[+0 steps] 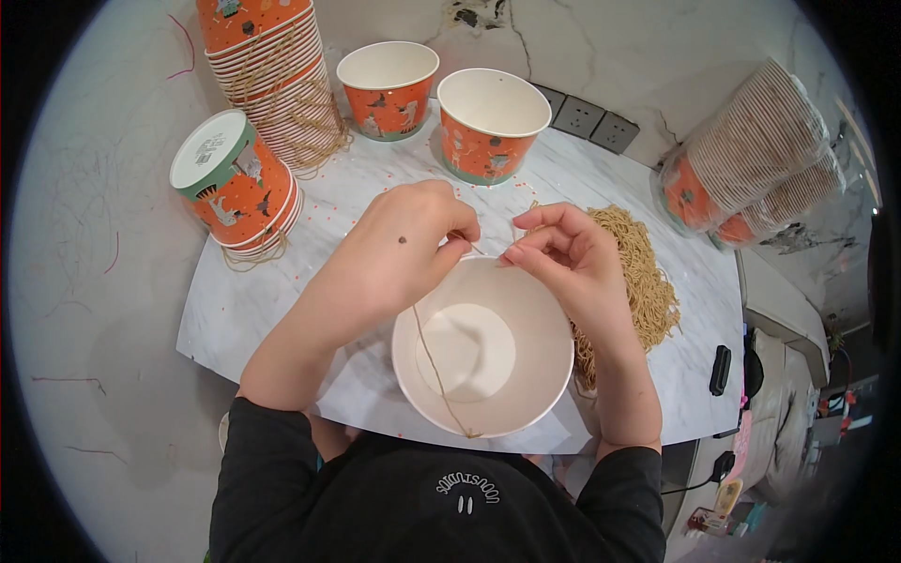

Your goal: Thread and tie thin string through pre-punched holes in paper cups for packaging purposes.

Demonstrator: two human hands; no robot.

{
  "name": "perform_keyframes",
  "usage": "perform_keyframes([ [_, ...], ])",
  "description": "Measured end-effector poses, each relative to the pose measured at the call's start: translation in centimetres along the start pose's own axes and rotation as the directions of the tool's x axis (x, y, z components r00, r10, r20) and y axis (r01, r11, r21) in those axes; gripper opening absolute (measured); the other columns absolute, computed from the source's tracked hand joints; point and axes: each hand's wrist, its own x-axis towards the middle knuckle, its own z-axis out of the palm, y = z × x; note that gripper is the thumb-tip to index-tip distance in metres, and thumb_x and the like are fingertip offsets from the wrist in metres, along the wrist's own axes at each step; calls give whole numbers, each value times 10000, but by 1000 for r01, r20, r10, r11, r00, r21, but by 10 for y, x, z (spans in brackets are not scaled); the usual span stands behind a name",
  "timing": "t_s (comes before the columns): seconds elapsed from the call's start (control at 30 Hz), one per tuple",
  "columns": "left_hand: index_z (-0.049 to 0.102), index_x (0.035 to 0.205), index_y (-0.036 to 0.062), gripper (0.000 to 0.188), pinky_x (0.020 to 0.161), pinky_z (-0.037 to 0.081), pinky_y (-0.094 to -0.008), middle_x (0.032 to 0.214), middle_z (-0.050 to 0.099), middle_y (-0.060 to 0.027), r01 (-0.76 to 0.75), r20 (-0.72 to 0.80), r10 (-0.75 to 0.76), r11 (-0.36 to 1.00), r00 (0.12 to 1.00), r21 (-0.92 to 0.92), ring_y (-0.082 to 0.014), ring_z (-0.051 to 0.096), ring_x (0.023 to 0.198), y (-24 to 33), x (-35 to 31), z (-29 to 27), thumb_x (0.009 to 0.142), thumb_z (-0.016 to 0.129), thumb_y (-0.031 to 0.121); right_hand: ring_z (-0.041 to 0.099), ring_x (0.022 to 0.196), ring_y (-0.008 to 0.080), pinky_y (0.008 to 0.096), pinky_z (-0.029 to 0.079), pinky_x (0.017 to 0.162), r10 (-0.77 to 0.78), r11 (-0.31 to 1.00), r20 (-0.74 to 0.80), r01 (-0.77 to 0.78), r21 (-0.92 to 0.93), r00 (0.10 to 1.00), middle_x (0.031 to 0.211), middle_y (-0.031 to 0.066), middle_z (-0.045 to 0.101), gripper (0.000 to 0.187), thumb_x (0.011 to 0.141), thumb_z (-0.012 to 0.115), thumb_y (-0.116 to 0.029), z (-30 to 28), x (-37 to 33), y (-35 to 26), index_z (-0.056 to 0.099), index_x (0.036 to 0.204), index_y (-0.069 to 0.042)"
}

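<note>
A white-lined paper bucket (544, 361) stands before me with its open mouth toward me. A thin tan cord (433, 361) runs across its opening to a small knot at the near rim. My left hand (380, 249) is closed above the far left of the rim, pinching a strand of the cord between thumb and forefinger. Across from it, my right hand (582, 267) has its thumb and fingers drawn together at the far rim, apparently on the cord's other end; the fingertips partly hide it.
Tangled tan cords (643, 272) lie to the right. Behind stand two orange paper buckets (389, 103) (488, 141), a tall nested stack (272, 84) and an upside-down stack (239, 192). Plastic-wrapped buckets (751, 141) sit back right. A black object (720, 370) lies near the table's right edge.
</note>
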Motion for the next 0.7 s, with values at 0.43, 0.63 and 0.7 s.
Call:
perform_keyframes([
  [0.43, 716, 924, 23, 91, 564, 421, -259, 875, 708, -49, 31, 77, -19, 988, 997, -150, -106, 507, 603, 6, 11, 4, 840, 742, 47, 649, 881, 133, 275, 512, 844, -276, 936, 70, 284, -207, 959, 951, 52, 662, 134, 980, 628, -14, 6, 1, 2, 575, 1102, 7],
  [0.63, 727, 931, 12, 83, 558, 401, -242, 749, 672, 0, 58, 78, -38, 962, 996, -266, -52, 484, 610, 5, 11, 7, 857, 729, 48, 632, 922, 189, 336, 510, 836, -323, 892, 102, 339, -299, 941, 906, 65, 620, 159, 948, 640, -9, 5, 2, 6, 552, 1079, -19],
  [0.7, 734, 937, 7, 97, 560, 404, -236, 754, 673, 7, 166, 113, -138, 941, 984, -294, -43, 487, 614, 8, 12, 3, 850, 727, 48, 619, 910, 217, 354, 502, 831, -363, 834, 143, 389, -392, 921, 903, 72, 623, 149, 911, 657, -11, -1, 1, 3, 576, 1035, -32],
])
